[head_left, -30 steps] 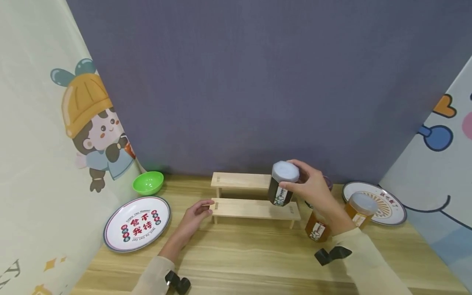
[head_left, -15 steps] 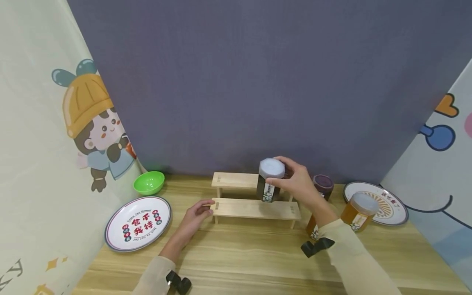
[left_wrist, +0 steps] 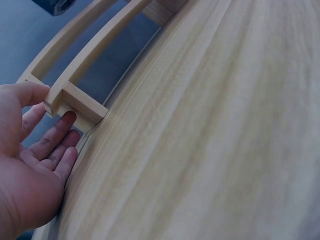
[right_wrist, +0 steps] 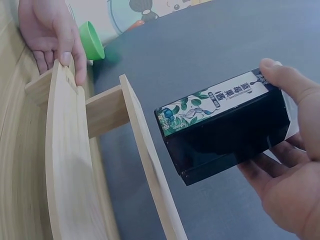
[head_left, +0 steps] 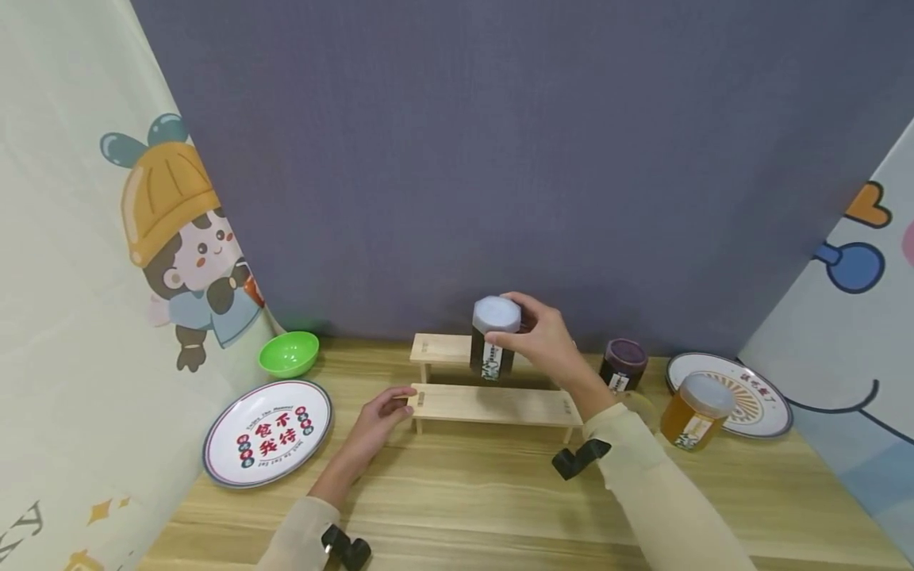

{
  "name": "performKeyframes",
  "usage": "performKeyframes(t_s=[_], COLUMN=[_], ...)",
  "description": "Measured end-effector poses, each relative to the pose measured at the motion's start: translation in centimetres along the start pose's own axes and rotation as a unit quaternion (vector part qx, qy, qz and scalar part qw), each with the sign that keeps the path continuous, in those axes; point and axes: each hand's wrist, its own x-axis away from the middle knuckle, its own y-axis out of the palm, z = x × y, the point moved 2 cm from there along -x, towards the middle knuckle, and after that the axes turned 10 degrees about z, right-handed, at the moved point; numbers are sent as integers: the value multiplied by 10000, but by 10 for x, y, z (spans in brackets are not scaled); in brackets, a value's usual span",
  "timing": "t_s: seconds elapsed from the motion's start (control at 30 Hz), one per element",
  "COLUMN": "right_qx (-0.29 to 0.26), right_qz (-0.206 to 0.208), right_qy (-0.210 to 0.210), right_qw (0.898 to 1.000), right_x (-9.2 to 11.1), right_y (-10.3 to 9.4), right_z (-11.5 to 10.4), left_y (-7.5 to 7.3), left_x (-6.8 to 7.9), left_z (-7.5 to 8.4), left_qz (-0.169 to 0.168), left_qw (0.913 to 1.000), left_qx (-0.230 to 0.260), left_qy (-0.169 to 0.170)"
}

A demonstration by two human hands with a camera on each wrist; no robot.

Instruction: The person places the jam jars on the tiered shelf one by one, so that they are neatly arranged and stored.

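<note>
My right hand holds a dark faceted jar with a frosted white lid, thumb on one side and fingers round the other. Its white label carries leaves and dark lettering. In the head view the jar overlaps the upper step of a two-step wooden shelf; in the right wrist view a gap shows between jar and boards. My left hand pinches the left end of the lower step between thumb and forefinger, the other fingers spread below it in the left wrist view.
Right of the shelf stand a dark jar with a purple lid and an amber jar; another is mostly hidden behind my right sleeve. A patterned plate lies behind them. A green bowl and white plate sit left.
My right hand has carried the dark jar leftward and slightly back, from over the shelf's right end toward the upper step's middle. The left hand stays at the lower step's end.
</note>
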Motion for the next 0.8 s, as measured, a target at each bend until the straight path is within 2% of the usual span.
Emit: performKeyframes(t_s=[0.8], right_qx=[-631], right_qz=[-148], right_qy=[185], right_qw=[9977], right_x=[-40], right_y=[36], right_z=[11], left_y=[0], left_x=[0], left_z=[0], left_qz=[-23], left_qw=[10000], left_qx=[52], left_qy=[-70])
